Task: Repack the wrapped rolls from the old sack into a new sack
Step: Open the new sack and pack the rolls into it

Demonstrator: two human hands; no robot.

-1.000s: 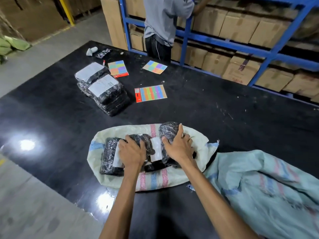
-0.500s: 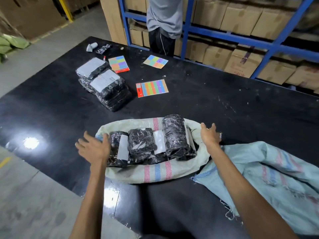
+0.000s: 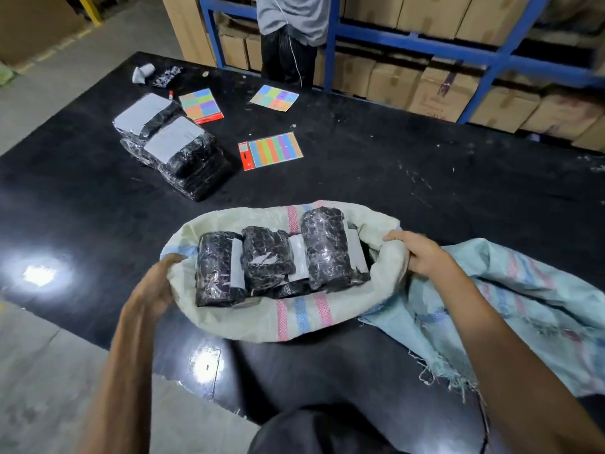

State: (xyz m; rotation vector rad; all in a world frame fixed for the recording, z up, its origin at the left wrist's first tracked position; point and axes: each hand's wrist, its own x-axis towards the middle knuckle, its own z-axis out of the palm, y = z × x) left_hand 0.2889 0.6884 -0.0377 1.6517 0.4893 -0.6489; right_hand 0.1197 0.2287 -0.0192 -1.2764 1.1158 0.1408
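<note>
A cream woven sack [image 3: 294, 319] with pink and blue stripes lies open on the black table [image 3: 409, 178], holding several black plastic-wrapped rolls [image 3: 268, 257] with white labels. My left hand [image 3: 154, 283] grips the sack's left rim. My right hand [image 3: 422, 257] grips its right rim. A pale blue frayed sack [image 3: 530, 309] lies crumpled to the right, under my right forearm. More wrapped rolls [image 3: 176, 149] are stacked at the table's far left.
Three sheets of coloured stickers [image 3: 271, 150] lie beyond the sack. A person [image 3: 291, 31] stands at the table's far edge by blue shelving [image 3: 425, 47] full of cardboard boxes. A small white object [image 3: 142, 73] sits at the far-left corner. Concrete floor lies left.
My hands left the tops of the rolls, spread outward to either side, and now grip the cream sack's left and right rims.
</note>
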